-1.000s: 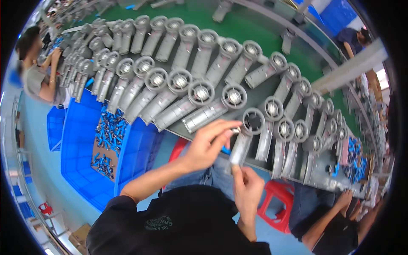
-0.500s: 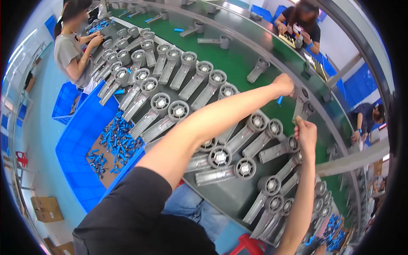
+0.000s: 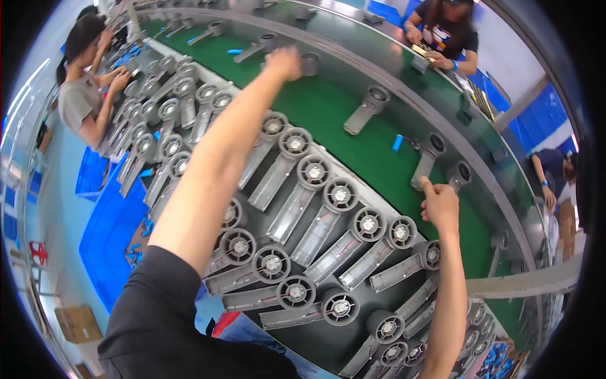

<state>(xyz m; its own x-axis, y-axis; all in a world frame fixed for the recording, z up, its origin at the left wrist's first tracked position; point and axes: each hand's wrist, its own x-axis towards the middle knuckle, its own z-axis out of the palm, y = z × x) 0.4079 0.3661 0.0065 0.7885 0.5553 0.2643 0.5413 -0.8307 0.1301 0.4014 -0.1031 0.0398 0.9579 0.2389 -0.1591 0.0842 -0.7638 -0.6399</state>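
Note:
My left hand (image 3: 283, 63) is stretched out far over the green belt, smeared by motion, next to a grey fan housing (image 3: 309, 64); its fingers do not show clearly. On the right, my right hand (image 3: 440, 205) is closed, thumb and forefinger at the handle end of a grey handheld-fan housing (image 3: 426, 163) on the belt. Just beyond lies another fan housing (image 3: 464, 172). A blue cylinder with thin wires (image 3: 398, 143) rests on the belt to the left of that hand. Nearer me, many open-handled fan housings (image 3: 295, 201) with round heads lie in rows.
A blue bin (image 3: 104, 246) with blue cylindrical parts stands at left. Co-workers sit at the left (image 3: 88, 104), the far side (image 3: 445, 38) and the right (image 3: 548, 177). A pale metal bar (image 3: 530, 282) crosses at right. More housings (image 3: 368, 108) lie on the green belt (image 3: 328, 104).
My left hand has swung far to the left along the belt, away from my right hand. My right hand stays near the handle end. The view has shifted.

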